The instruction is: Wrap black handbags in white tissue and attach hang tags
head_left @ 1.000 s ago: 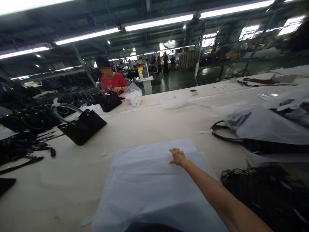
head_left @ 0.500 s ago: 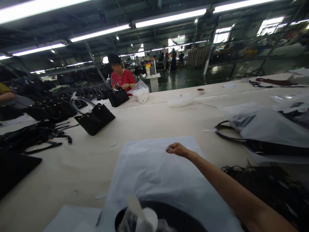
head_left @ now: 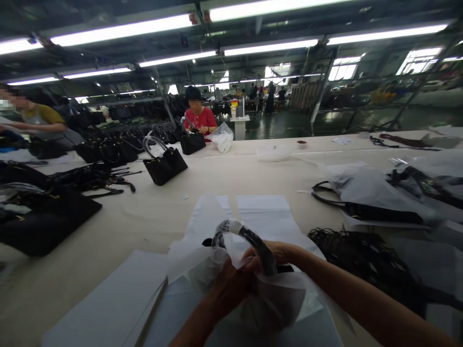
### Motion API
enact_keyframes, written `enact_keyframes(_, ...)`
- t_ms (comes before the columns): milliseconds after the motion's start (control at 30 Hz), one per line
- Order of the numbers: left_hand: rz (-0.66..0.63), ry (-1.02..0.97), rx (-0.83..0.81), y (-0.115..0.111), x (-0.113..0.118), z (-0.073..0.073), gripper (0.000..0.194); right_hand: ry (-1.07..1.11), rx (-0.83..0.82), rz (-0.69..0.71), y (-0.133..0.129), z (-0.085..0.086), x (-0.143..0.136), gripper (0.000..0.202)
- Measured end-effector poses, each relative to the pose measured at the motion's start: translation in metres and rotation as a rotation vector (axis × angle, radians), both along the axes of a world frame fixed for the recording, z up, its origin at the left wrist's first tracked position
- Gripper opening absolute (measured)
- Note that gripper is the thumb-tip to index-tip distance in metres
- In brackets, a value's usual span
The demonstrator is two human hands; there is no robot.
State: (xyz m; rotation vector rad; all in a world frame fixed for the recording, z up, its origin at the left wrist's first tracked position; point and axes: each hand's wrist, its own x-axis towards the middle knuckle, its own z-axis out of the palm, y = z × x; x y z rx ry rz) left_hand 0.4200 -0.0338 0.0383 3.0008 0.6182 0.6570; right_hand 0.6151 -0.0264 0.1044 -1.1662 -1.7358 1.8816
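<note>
Directly before me is a handbag, mostly hidden, with its dark handle (head_left: 265,253) rising in an arch under clear plastic film. Thin, see-through white wrapping sheet (head_left: 284,294) bunches around the bag. My left hand (head_left: 231,284) is closed on that sheet, below the handle's arch. Touching or nearly touching it, my right hand (head_left: 273,253) is also closed on the sheet, partly behind the handle; some fingertips are hidden. Beneath everything lie pale sheets (head_left: 265,205) on the table.
A stack of white sheets (head_left: 108,299) lies at left. Black handbags (head_left: 166,166) stand farther left, beside dark straps (head_left: 97,178). At right are a partly wrapped bag (head_left: 383,212) and a dark strap pile (head_left: 361,260). Across the table sits a person in red (head_left: 200,118).
Both hands are now together at the handbag's handle, gripping thin sheet; before, only my right hand showed, stretched over the flat pale sheet. The bag came up into view, and the view shifted.
</note>
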Motion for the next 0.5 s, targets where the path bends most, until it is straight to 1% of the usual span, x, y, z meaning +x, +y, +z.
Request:
enact_keyframes(100, -0.07, -0.063, 0.181, -0.006, -0.023, -0.01, 0.047, -0.068, -0.074, -0.015, -0.004, 0.007, -0.002, 0.044)
enact_keyframes(133, -0.056, -0.117, 0.259, -0.008, -0.029, -0.013, 0.042, -0.09, -0.069, -0.018, -0.005, 0.009, -0.002, 0.044)
enact_keyframes(200, 0.032, -0.235, 0.366, -0.009, -0.035, -0.015, 0.038, -0.134, -0.041, 0.015, -0.006, 0.011, -0.004, 0.043)
enact_keyframes(267, 0.076, -0.261, 0.4, -0.007, -0.034, -0.01, 0.039, -0.147, -0.015, 0.089, -0.006, 0.009, -0.01, 0.041)
enact_keyframes(333, 0.023, -0.187, 0.405, -0.001, -0.027, 0.001, 0.038, -0.135, 0.019, 0.165, -0.006, 0.006, -0.019, 0.038)
enact_keyframes(367, -0.016, -0.152, 0.399, 0.003, -0.023, 0.007, 0.034, -0.14, 0.044, 0.184, -0.005, 0.005, -0.022, 0.036)
enact_keyframes(400, -0.056, -0.131, 0.386, 0.007, -0.021, 0.012, 0.028, -0.161, 0.072, 0.187, -0.004, 0.003, -0.023, 0.033)
enact_keyframes(433, -0.09, -0.12, 0.366, 0.011, -0.019, 0.016, 0.021, -0.194, 0.098, 0.156, -0.003, 0.003, -0.023, 0.029)
enact_keyframes(500, -0.176, -0.089, 0.333, 0.02, -0.021, 0.018, 0.012, -0.29, 0.136, 0.065, -0.005, 0.003, -0.015, 0.022)
